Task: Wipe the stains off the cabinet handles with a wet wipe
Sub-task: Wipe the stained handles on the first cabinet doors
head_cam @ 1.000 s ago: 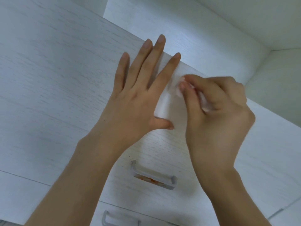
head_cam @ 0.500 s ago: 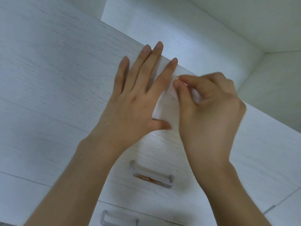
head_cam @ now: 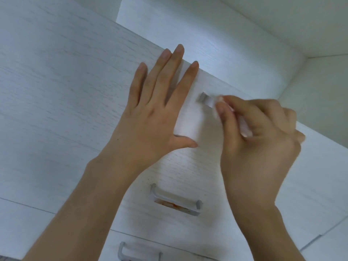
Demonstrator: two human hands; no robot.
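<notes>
My right hand (head_cam: 258,140) pinches a white wet wipe (head_cam: 244,129) round the top grey cabinet handle (head_cam: 205,99); only the handle's left end shows, and it is blurred. My left hand (head_cam: 158,110) lies flat with straight fingers on the white drawer front (head_cam: 56,110), just left of that handle. A bright white patch (head_cam: 188,121) sits between its index finger and thumb; whether it is part of the wipe I cannot tell. Below, a second grey handle (head_cam: 177,202) has orange-red stains along its underside and dark specks near its left end.
A third grey handle (head_cam: 131,253) shows at the bottom edge on the drawer below. The white cabinet top (head_cam: 207,34) runs behind the drawer front to pale walls (head_cam: 310,25) and a corner at the upper right.
My right hand slid right along the top handle with the wipe, uncovering the handle's left end. My left hand stayed flat in place.
</notes>
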